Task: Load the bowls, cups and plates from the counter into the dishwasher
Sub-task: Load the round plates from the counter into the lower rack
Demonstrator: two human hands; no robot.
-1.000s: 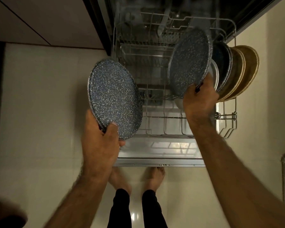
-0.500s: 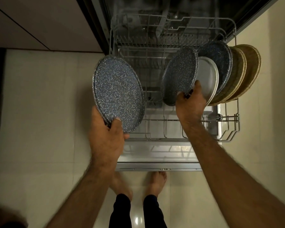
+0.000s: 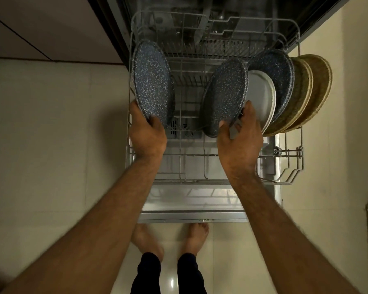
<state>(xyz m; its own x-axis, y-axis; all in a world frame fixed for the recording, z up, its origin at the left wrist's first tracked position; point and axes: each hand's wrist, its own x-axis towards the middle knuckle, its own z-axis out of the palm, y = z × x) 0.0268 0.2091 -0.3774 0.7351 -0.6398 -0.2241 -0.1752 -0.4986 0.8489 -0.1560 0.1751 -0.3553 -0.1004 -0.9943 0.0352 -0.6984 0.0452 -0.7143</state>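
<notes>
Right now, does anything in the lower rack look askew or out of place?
Nothing looks broken or spilled. The stacked plates lean right, and the two tan plates overhang the rack's right rim. The speckled plates in the left hand and right hand aren't released yet.

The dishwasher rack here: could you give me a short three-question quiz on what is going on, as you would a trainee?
1. True or false: the left hand holds a speckled dark-blue round plate.
2. Which plate sits directly behind the speckled plate in the right hand? A) woven tan plate B) plain white plate C) glass plate
3. Fill in: the wire dishwasher rack is pulled ____ over the open door.

Key: 1 true; 2 B, the plain white plate; 3 out.
</notes>
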